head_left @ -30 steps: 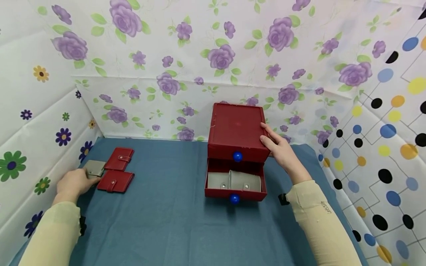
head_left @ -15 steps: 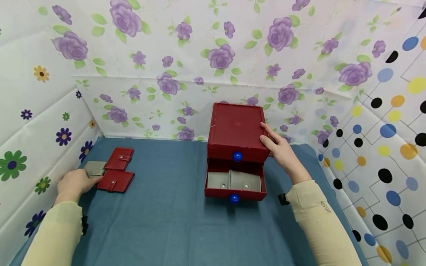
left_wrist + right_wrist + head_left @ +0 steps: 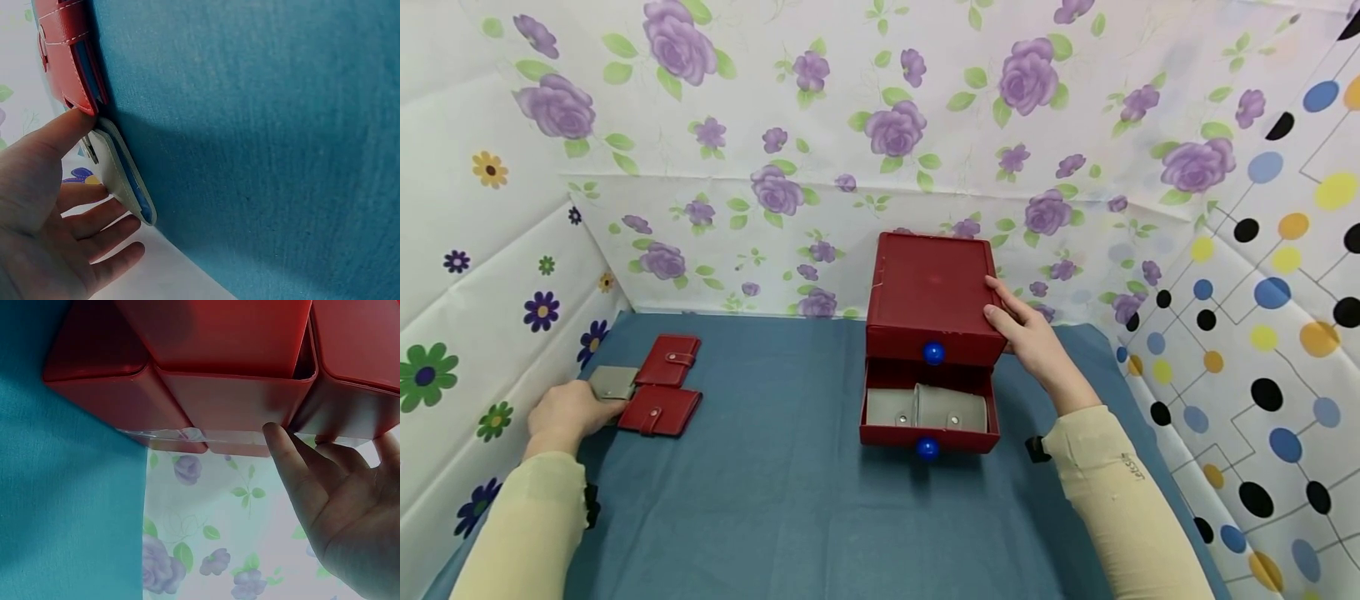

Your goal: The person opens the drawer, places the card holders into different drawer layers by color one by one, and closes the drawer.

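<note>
In the head view my left hand is at the far left, around a small grey snap wallet. The left wrist view shows its thumb at one corner of the wallet and the fingers along the other side. Two red snap wallets lie just right of it, the nearer one right beside my thumb. My right hand holds the right edge of a dark red drawer box, fingertips on its top. In the right wrist view one finger reaches down its side. The lower drawer is pulled out with two grey wallets inside.
Blue round knobs stick out from the drawer fronts. A blue cloth covers the table. Behind it hangs a floral sheet; a flowered sheet and a dotted sheet close in the left and right sides.
Both hands, the wallets and the drawer box stay practically where they were. My left forearm has shifted very slightly to the right.
</note>
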The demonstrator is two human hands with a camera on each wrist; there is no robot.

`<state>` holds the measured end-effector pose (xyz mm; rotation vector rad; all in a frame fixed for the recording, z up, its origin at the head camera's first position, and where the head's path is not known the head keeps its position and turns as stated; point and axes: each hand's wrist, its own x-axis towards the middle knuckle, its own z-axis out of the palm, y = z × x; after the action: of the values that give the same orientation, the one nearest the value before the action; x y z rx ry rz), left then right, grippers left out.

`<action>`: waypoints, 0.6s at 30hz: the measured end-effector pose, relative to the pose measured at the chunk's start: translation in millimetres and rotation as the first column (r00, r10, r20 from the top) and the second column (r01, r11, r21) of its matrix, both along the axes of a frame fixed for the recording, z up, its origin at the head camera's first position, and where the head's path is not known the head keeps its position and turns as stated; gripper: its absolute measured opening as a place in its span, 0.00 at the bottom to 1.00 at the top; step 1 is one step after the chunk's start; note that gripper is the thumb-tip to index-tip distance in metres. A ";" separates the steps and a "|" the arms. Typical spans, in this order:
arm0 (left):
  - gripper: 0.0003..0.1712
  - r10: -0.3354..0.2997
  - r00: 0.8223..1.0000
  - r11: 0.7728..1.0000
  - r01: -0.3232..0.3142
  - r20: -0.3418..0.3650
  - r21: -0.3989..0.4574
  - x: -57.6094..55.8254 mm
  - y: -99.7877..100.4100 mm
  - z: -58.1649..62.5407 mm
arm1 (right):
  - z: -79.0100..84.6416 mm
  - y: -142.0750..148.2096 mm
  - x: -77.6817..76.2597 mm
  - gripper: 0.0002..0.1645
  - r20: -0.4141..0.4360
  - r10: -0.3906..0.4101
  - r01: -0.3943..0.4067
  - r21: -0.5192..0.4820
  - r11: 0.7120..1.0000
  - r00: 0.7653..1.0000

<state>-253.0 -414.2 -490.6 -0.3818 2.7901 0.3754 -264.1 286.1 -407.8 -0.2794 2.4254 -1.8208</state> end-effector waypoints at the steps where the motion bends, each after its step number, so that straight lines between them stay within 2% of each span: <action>1: 0.53 0.004 1.000 1.000 -0.004 0.001 0.000 0.3 0.1 0.1 | 0.0 0.0 0.1 0.38 0.003 -0.003 0.003 -0.001 1.000 1.000; 12: 0.52 0.014 1.000 1.000 -0.014 -0.027 -0.004 4.0 1.4 -1.2 | 0.7 -1.1 1.9 0.38 0.007 -0.006 0.006 -0.001 1.000 1.000; 18: 0.46 0.011 0.999 1.000 -0.011 -0.049 0.006 7.2 2.1 -0.4 | 0.5 -1.1 1.3 0.38 0.002 -0.004 0.004 0.004 1.000 1.000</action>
<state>-245.7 -412.1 -491.0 -0.3918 2.8344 0.4010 -262.7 285.0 -407.3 -0.2728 2.4297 -1.8166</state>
